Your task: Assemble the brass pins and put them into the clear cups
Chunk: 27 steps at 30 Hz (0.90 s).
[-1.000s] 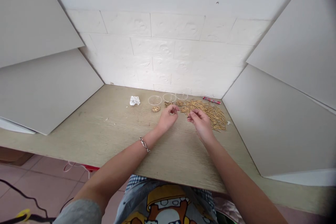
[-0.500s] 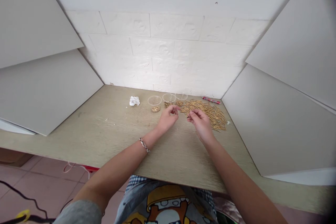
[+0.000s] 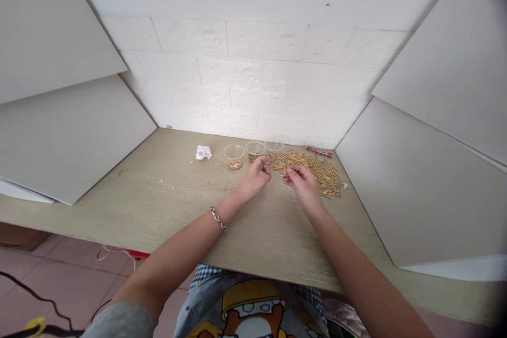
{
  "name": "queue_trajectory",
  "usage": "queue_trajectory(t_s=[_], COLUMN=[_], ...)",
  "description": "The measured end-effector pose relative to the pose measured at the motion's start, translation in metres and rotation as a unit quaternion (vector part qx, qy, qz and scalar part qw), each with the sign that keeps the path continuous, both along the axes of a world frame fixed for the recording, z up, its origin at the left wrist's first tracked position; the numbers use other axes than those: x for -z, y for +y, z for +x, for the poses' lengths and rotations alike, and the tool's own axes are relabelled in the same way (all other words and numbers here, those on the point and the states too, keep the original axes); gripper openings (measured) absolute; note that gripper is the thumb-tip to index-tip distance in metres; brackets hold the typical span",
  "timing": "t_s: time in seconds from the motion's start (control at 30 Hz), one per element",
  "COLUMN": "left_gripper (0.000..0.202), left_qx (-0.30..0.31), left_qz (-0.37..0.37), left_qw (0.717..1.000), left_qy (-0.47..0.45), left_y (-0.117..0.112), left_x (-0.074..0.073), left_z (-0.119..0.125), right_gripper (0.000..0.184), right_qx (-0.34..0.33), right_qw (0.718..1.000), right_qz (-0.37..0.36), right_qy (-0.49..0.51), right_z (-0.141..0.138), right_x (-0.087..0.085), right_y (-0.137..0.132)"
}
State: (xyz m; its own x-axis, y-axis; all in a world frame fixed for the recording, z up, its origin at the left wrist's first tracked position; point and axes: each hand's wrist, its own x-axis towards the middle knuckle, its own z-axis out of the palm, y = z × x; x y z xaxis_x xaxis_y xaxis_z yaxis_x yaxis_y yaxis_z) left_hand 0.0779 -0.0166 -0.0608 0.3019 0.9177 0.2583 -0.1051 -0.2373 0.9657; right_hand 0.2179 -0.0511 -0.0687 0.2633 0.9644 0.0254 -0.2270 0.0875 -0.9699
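A heap of thin gold-coloured pins [image 3: 317, 168] lies on the wooden tabletop [image 3: 178, 200] at the back right. My left hand [image 3: 253, 178] hovers just left of the heap with its fingertips pinched together on something too small to name. My right hand [image 3: 303, 185] rests at the heap's near edge, fingers curled and pinched on something I cannot make out. Three small clear plastic cups [image 3: 233, 152] stand in a row behind my left hand, each with a few gold pieces in or in front of it.
A crumpled white paper scrap [image 3: 203, 152] lies left of the cups. A red pen [image 3: 319, 151] lies against the white brick wall. White panels [image 3: 71, 132] close the desk on both sides. Cables lie on the tiled floor at lower left.
Both hands stay in nearly the same place; only the fingertips shift slightly. The pins and cups have not moved.
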Motion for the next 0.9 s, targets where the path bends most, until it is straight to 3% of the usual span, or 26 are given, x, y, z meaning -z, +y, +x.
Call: queue_trajectory(t_s=[0.3, 0.9], left_gripper=[0.042, 0.037], left_qx=[-0.013, -0.008], left_qz=[-0.091, -0.097], left_qw=[0.995, 0.995], left_qy=[-0.038, -0.020], left_y=[0.0001, -0.0008], left_x=[-0.0053, -0.0073], left_z=[0.0011, -0.0001], right_gripper=[0.026, 0.027], right_qx=[0.003, 0.004], right_qw=[1.000, 1.000], right_qz=[0.003, 0.000], right_qy=[-0.001, 0.000], right_z=[-0.0001, -0.0004], right_x=[-0.0010, -0.0015], right_y=[-0.0006, -0.0011])
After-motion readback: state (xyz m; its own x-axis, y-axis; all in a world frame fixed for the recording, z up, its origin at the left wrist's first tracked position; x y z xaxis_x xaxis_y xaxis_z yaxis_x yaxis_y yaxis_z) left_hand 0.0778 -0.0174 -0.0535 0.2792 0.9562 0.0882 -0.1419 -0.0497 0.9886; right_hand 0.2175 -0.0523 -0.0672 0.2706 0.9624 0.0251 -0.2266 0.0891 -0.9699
